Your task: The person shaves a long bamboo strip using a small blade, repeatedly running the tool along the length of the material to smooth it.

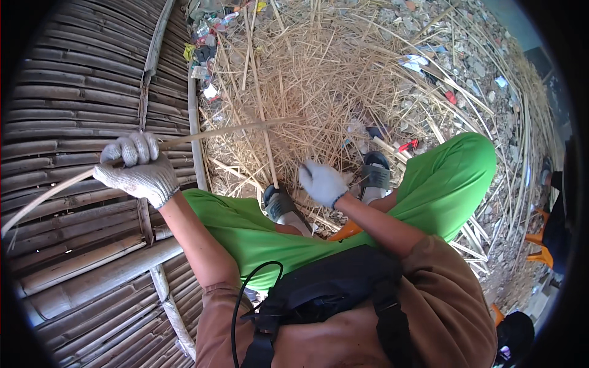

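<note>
My left hand (138,165), in a white knit glove, is closed round a long, thin bamboo strip (215,132). One end of the strip bends down past the hand to the far left; the other reaches right over the littered ground. Lower and nearer my knees, my right hand (323,184), gloved too, is curled closed. A small dark bit shows at its finger side, but what it grips is mostly hidden. The right hand is apart from the strip.
A bamboo slat wall (80,116) runs along the left. Straw-like bamboo shavings (331,80) and scraps cover the ground before my sandalled feet (281,205). Loose bamboo strips (524,135) lie at the right, near another person's orange stool (540,256).
</note>
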